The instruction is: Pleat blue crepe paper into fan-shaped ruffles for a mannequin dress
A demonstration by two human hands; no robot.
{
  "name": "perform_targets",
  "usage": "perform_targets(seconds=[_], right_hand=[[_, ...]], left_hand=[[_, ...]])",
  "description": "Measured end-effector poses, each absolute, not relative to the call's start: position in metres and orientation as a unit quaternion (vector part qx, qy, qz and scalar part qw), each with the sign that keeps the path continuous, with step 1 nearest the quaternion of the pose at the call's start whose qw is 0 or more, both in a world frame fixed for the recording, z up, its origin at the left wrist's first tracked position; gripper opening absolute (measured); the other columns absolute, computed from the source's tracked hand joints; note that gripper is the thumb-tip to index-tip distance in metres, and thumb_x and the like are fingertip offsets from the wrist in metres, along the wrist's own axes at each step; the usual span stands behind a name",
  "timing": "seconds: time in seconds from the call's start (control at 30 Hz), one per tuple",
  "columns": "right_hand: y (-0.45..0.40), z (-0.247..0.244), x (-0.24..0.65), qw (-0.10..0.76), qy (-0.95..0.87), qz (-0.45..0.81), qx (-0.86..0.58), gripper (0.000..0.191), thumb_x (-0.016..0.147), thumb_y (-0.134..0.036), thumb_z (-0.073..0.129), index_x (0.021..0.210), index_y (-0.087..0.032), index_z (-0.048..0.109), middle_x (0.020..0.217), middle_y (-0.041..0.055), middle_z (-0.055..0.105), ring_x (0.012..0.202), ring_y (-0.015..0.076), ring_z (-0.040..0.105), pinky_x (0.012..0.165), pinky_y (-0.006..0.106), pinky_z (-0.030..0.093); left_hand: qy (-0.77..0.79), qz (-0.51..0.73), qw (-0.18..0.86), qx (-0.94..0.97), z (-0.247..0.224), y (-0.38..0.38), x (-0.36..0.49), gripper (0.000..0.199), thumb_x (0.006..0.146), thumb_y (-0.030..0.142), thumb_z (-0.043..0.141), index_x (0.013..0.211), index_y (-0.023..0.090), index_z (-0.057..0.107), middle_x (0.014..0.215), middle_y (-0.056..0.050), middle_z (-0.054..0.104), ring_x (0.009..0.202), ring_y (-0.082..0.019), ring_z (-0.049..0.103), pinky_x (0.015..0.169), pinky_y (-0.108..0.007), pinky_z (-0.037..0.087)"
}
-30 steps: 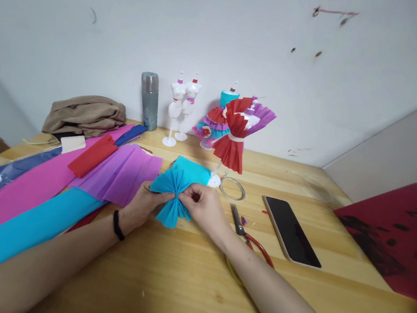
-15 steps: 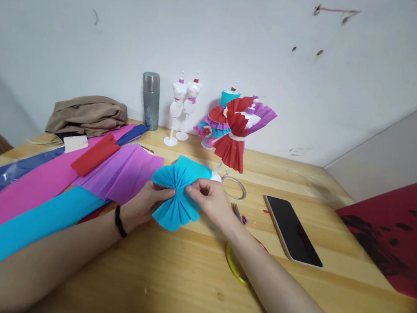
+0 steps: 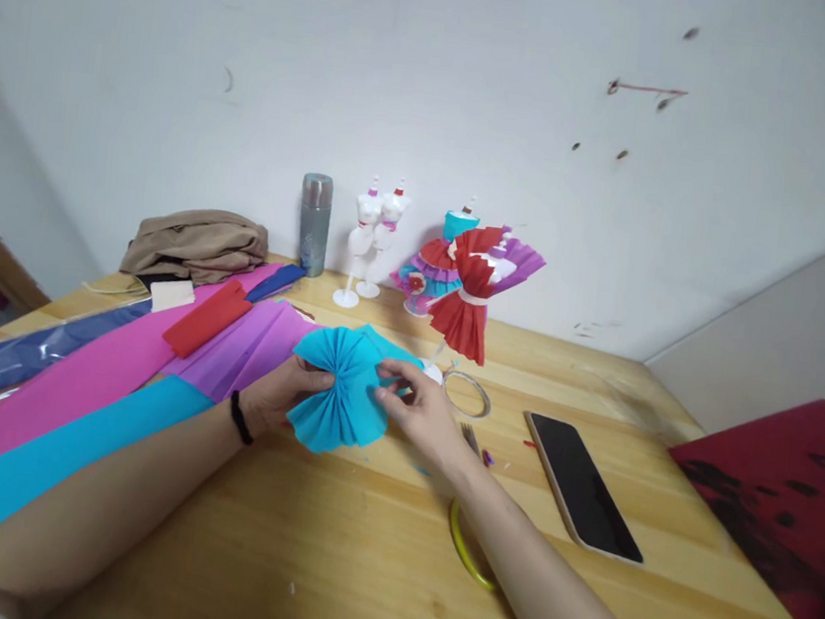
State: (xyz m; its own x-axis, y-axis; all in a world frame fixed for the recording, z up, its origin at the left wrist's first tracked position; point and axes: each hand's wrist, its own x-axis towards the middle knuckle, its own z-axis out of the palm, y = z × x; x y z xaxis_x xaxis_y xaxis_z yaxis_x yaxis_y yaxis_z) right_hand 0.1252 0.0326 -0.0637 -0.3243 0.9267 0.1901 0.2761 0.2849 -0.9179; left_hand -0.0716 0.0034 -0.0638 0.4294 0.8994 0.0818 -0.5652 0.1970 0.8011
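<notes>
A turquoise crepe paper piece (image 3: 352, 412) is gathered into fan-like pleats above the table. My left hand (image 3: 291, 390), with a black band at the wrist, pinches the gathered point between thumb and fingers. My right hand (image 3: 419, 415) is at the paper's right side, its thumb and index finger parted and bent; whether the fingertips still touch the paper I cannot tell. Beyond the paper stands a small dress form (image 3: 473, 297) in a red pleated paper dress with a purple fan at the shoulder. Behind it is another form wearing a tiered paper dress (image 3: 440, 253).
Coloured crepe paper strips (image 3: 116, 355) lie left, near a brown cloth (image 3: 197, 243). A flask (image 3: 313, 229) and two white dress forms (image 3: 365, 235) stand by the wall. On the right are a phone (image 3: 582, 488), a tape roll (image 3: 487, 403), yellow-handled scissors (image 3: 464, 544) and a red bag (image 3: 770, 499).
My right thumb and fingers have come away from the gathered point and moved slightly right. My left hand keeps its pinch, and the pleats fan out wider. The camera view has tilted up.
</notes>
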Motion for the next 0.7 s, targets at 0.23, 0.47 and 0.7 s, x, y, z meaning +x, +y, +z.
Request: perform_targets(seconds=[0.23, 0.47, 0.7], right_hand=[[0.028, -0.069, 0.115, 0.344, -0.674, 0.53, -0.383, 0.031, 0.065, -0.043, 0.067, 0.059, -0.02, 0.048, 0.053, -0.0055, 0.045, 0.05, 0.0088, 0.039, 0.049, 0.022, 0.03], [0.029, -0.065, 0.118, 0.394, -0.651, 0.505, -0.408, 0.029, 0.062, -0.042, 0.065, 0.056, -0.02, 0.046, 0.051, -0.0066, 0.04, 0.047, 0.0078, 0.034, 0.046, 0.022, 0.027], [0.029, -0.057, 0.122, 0.429, -0.669, 0.419, -0.439, 0.026, 0.065, -0.039, 0.061, 0.056, -0.02, 0.047, 0.052, -0.0057, 0.04, 0.049, 0.0087, 0.035, 0.047, 0.023, 0.027]], left_hand=[[0.18, 0.458, 0.753, 0.437, -0.069, 0.004, -0.063, 0.036, 0.07, 0.027, 0.079, 0.1, 0.012, 0.067, 0.096, -0.012, 0.073, 0.094, -0.028, 0.069, 0.084, -0.039, 0.054], [0.183, 0.489, 0.736, 0.431, -0.075, 0.008, -0.063, 0.027, 0.077, 0.024, 0.073, 0.102, 0.017, 0.066, 0.101, -0.009, 0.072, 0.09, -0.025, 0.069, 0.08, -0.038, 0.055], [0.175, 0.524, 0.702, 0.448, -0.073, 0.011, -0.061, 0.035, 0.075, 0.024, 0.074, 0.108, 0.015, 0.064, 0.113, -0.013, 0.069, 0.107, -0.031, 0.064, 0.092, -0.044, 0.05]])
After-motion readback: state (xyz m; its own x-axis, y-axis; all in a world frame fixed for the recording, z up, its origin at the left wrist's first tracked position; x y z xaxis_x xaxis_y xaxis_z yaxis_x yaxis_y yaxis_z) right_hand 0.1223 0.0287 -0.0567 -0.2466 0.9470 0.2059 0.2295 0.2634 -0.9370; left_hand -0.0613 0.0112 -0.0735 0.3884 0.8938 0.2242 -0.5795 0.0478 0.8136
